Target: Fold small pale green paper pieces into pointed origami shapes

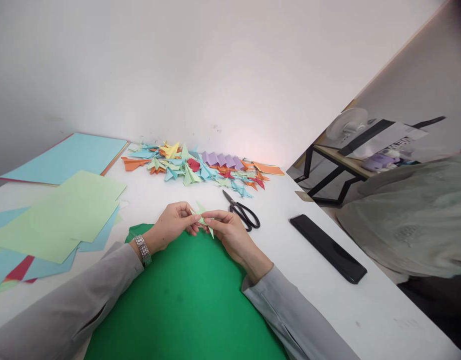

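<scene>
A small piece of folded light-green paper (201,207) is pinched between both hands above the green mat (178,300). My left hand (175,222), with a metal watch at the wrist, is closed on its left side. Thumb and fingers of my right hand (232,235) grip the other side, and a pointed tip of the paper sticks out below them. The fingers hide much of its shape. Just beyond my right hand lie black-handled scissors (244,212), their blades pointing away to the left.
Many folded paper figures (189,167) are heaped along the wall. Loose green sheets (61,215) and a stack of blue paper (69,157) lie at left. A black elongated case (328,247) rests near the right edge. Another person (410,220) is beside the table, near a shelf (339,160).
</scene>
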